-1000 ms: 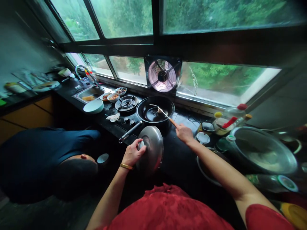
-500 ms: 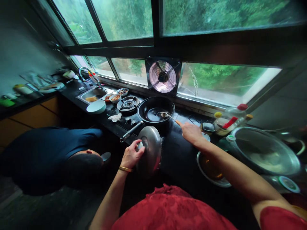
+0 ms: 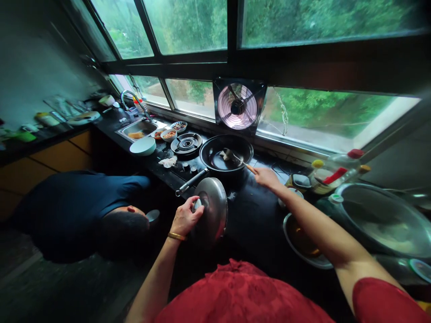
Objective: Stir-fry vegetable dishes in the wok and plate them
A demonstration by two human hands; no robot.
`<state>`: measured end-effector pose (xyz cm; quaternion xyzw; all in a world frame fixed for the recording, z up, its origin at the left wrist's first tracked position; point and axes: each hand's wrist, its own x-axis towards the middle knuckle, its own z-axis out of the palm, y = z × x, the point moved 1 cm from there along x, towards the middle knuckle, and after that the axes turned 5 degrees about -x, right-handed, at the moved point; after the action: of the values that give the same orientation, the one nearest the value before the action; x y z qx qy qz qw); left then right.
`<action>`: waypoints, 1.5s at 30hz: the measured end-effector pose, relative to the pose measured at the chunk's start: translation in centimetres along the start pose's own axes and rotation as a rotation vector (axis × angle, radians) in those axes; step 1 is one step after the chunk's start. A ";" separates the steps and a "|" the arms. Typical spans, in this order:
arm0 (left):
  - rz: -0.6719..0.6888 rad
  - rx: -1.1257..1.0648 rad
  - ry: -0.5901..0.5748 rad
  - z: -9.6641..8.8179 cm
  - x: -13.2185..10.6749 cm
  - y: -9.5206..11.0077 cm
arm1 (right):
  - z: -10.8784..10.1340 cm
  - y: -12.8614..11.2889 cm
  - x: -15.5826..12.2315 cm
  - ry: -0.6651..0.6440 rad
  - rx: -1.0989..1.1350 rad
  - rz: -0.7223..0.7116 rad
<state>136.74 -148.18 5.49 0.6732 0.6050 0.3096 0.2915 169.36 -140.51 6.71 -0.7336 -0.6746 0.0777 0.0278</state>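
Observation:
My left hand [image 3: 183,218] grips the knob of a round steel lid [image 3: 213,210], held tilted on edge above the front of the black counter. My right hand [image 3: 266,176] is closed on the wooden handle of a metal spatula [image 3: 236,158] whose blade rests inside a black frying pan [image 3: 225,155] on the stove, beside a small pale piece of food. The pan's long handle [image 3: 191,181] points toward the lid.
A person in dark blue [image 3: 77,211] bends low at the left beside the counter. An unused gas burner [image 3: 186,143], bowls [image 3: 142,146] and a sink [image 3: 136,130] lie to the left. A fan [image 3: 237,106] sits in the window. Bottles [image 3: 336,167], jars and a large steel pot [image 3: 380,220] crowd the right.
The spatula blade moved around inside the pan, first toward the right rim, then back to the middle. My view has shifted slightly. The lid stays held in my left hand.

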 end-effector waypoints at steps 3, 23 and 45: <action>-0.020 -0.006 -0.002 -0.2 0.2 -0.4 | -0.2 1.4 0.6 -0.008 0.109 0.030; -0.069 -0.006 0.038 -1.3 0.3 -1.6 | 2.8 -2.2 2.9 -0.016 0.378 0.021; -0.105 -0.023 0.063 -1.7 0.2 -2.1 | 4.6 -2.1 2.1 -0.145 0.773 0.157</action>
<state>134.09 -147.76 4.94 0.6270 0.6447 0.3220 0.2958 166.72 -138.51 2.29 -0.7110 -0.5376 0.3795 0.2480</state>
